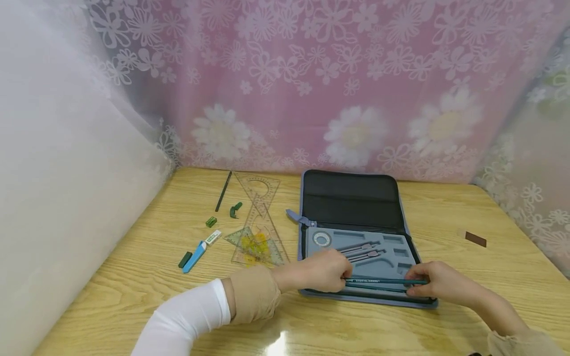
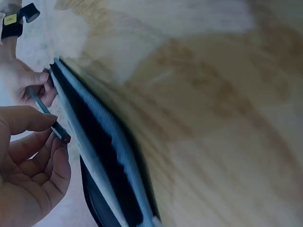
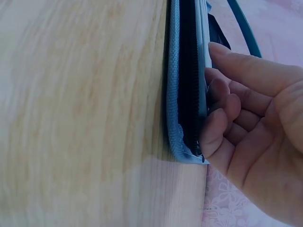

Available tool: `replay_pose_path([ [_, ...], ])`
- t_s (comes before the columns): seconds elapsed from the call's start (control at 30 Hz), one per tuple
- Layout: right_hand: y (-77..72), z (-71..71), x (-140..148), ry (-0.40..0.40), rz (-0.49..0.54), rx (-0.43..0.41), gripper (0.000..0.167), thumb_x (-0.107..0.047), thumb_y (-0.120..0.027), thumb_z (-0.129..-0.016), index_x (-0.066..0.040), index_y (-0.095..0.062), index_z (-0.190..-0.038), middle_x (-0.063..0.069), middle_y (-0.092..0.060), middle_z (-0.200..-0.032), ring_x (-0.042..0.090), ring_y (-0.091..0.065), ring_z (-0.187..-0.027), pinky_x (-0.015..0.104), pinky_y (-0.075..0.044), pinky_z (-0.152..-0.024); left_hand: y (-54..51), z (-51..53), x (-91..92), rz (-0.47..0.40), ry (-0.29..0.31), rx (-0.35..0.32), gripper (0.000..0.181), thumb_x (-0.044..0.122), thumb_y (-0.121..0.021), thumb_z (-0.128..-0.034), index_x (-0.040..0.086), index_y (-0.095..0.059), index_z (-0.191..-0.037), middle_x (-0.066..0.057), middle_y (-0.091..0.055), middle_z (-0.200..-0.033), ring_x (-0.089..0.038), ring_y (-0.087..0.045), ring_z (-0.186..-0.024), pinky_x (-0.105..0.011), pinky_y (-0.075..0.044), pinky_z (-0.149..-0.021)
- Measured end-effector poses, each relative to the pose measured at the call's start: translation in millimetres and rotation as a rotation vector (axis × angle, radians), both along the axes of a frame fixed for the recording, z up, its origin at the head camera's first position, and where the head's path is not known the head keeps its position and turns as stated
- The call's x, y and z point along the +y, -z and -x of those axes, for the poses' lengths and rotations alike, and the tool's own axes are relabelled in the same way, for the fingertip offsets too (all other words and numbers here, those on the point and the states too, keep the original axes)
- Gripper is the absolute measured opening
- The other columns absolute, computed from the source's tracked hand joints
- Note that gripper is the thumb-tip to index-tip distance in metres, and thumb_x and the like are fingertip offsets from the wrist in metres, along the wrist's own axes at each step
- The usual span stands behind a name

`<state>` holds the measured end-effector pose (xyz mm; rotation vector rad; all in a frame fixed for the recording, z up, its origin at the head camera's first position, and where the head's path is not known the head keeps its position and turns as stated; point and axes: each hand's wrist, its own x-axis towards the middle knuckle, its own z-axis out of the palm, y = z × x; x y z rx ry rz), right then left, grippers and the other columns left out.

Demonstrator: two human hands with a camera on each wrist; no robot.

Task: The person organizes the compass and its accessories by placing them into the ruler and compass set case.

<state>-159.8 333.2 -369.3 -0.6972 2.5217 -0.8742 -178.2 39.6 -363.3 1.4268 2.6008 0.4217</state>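
My left hand (image 1: 327,271) pinches the end of a dark green pencil (image 1: 383,281) over the front of an open case's grey tray (image 1: 340,238). In the left wrist view, thumb and fingers hold that pencil (image 2: 60,131) near its end. The pencil's other end lies between the thumb and fingers of my right hand (image 1: 445,284). A second green pencil (image 1: 378,288) lies just below it, its right end by my right fingertips. Seen from the right wrist, the right hand (image 3: 258,113) has curled fingers at the tray's edge, with the pencil (image 3: 245,27) passing behind the thumb.
Compasses (image 1: 367,255) and a white ring (image 1: 322,240) sit in the tray; the black lid (image 1: 352,198) stands behind. Left of the case lie clear rulers (image 1: 262,212), a pencil (image 1: 223,192), a sharpener (image 1: 211,222), an eraser (image 1: 213,237) and a blue tool (image 1: 194,257). A brown strip (image 1: 475,239) is at right.
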Motion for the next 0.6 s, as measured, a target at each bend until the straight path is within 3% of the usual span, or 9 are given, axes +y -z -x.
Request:
replay_pose_path([
  [0.13, 0.6, -0.3, 0.2, 0.001, 0.001, 0.008, 0.024, -0.02, -0.068, -0.084, 0.0, -0.063, -0.096, -0.001, -0.061, -0.086, 0.0, -0.052, -0.07, 0.026, -0.046, -0.058, 5.0, -1.5, 4.0, 0.014, 0.004, -0.013, 0.044, 0.0, -0.057, -0.0827, 0.016, -0.021, -0.065, 0.003, -0.011, -0.06, -0.008, -0.008, -0.052, -0.02, -0.013, -0.053],
  [0.33, 3.2, -0.4, 1.7, -0.024, 0.071, -0.019, 0.017, -0.013, -0.064, -0.087, 0.001, -0.061, -0.096, -0.006, -0.059, -0.081, 0.002, -0.05, -0.063, 0.027, -0.045, -0.052, 8.2, -1.1, 6.1, 0.022, -0.001, -0.011, 0.044, 0.0, -0.057, -0.0832, 0.016, -0.021, -0.064, 0.003, -0.01, -0.059, -0.008, -0.007, -0.052, -0.019, -0.013, -0.052],
  [0.6, 8.0, 0.6, 7.5, -0.068, 0.133, 0.026, 0.01, -0.006, -0.054, -0.093, 0.0, -0.061, -0.098, -0.009, -0.053, -0.07, 0.007, -0.048, -0.056, 0.027, -0.042, -0.049, 7.8, -2.0, 4.4, 0.027, -0.077, -0.071, 0.046, -0.002, -0.057, -0.082, 0.016, -0.019, -0.063, 0.003, -0.008, -0.059, -0.009, -0.005, -0.051, -0.02, -0.012, -0.05],
])
